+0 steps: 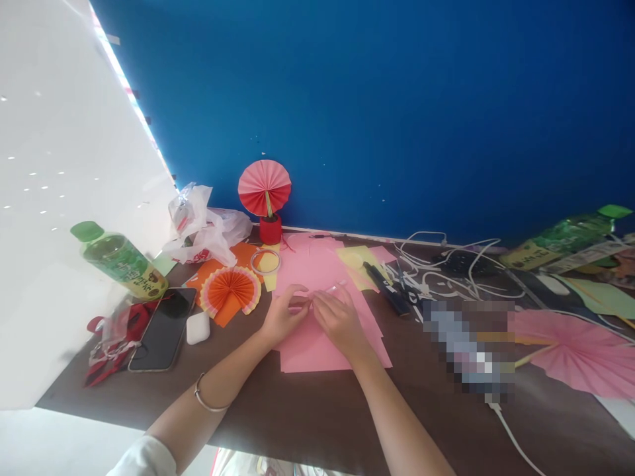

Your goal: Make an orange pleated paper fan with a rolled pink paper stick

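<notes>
My left hand (285,316) and my right hand (340,322) meet at the fingertips over a stack of pink paper sheets (312,354). Fingers of both hands are bent and pinched together. What lies between them is too small and too covered to make out. Just beyond the right hand's knuckles shows a thin, pale, stick-like piece (336,286); whether the hand touches it cannot be told. Left of my left hand lies a pleated orange paper fan (231,291) with pink and yellow edging. Behind it, a silver ring-shaped band (265,262) rests on yellow and orange paper.
A pink-and-red paper fan (264,188) stands in a red pot (270,230) by the blue wall. At left are a green-capped bottle (122,261), phone (163,330) and white case (198,328). Right are a black tool (387,289), white cables (471,264) and another pink fan (580,350).
</notes>
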A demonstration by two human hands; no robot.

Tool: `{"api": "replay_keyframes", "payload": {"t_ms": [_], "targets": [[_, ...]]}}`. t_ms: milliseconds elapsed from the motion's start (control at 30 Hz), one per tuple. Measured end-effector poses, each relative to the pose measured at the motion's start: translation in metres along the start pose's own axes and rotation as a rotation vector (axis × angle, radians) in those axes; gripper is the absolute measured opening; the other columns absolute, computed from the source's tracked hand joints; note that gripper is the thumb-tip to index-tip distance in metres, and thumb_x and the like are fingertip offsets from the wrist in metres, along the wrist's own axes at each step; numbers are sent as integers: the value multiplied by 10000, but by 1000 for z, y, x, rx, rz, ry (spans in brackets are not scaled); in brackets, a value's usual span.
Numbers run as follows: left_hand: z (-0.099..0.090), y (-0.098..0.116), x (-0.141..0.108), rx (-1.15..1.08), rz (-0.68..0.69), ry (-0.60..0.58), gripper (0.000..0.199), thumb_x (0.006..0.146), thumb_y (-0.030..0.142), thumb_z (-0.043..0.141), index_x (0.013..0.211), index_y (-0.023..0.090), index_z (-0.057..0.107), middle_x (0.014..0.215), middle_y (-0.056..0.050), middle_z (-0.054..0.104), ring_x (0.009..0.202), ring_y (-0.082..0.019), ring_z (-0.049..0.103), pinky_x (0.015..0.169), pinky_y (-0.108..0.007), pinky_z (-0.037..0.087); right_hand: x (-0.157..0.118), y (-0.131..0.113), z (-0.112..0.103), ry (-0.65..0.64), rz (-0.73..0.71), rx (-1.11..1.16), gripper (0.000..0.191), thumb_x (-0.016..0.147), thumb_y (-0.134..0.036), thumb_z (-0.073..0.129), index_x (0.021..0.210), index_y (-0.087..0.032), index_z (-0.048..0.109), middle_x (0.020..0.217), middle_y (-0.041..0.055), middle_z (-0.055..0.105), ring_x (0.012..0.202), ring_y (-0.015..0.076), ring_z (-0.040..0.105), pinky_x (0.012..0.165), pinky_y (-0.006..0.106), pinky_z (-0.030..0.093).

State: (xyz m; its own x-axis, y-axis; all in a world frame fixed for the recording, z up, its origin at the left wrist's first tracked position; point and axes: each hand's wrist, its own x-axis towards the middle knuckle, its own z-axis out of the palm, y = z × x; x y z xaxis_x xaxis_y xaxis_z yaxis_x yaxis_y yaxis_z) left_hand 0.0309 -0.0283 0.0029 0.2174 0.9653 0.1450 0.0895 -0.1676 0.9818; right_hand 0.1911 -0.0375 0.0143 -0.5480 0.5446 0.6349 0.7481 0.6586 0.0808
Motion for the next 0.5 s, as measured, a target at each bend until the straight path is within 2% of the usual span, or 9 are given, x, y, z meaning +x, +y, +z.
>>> {"api": "replay_keyframes", "payload": {"t_ms": [133,333,500], "targets": [[1,-1,0,-39,-30,12,264,752,270,595,986,202,495,826,-39,691,844,-172,671,752,-297,540,1,-2,1,45,41,30,201,870,-84,419,892,-157,606,938,84,696,918,166,634,1019,475,337],[0,1,2,-85,-43,32,297,734,290,622,981,202,483,821,-46,693,805,-181,677,726,-301,544,1,-2,7,114,187,167,201,867,-93,428,916,-188,598,923,31,705,903,144,640,1025,433,317],[1,1,3,-92,-44,52,304,731,267,625,982,200,468,797,-43,688,777,-174,676,708,-287,539,0,2,3,28,163,198,265,880,-83,380,981,-193,600,987,37,692,934,146,630,1058,453,259]]}}
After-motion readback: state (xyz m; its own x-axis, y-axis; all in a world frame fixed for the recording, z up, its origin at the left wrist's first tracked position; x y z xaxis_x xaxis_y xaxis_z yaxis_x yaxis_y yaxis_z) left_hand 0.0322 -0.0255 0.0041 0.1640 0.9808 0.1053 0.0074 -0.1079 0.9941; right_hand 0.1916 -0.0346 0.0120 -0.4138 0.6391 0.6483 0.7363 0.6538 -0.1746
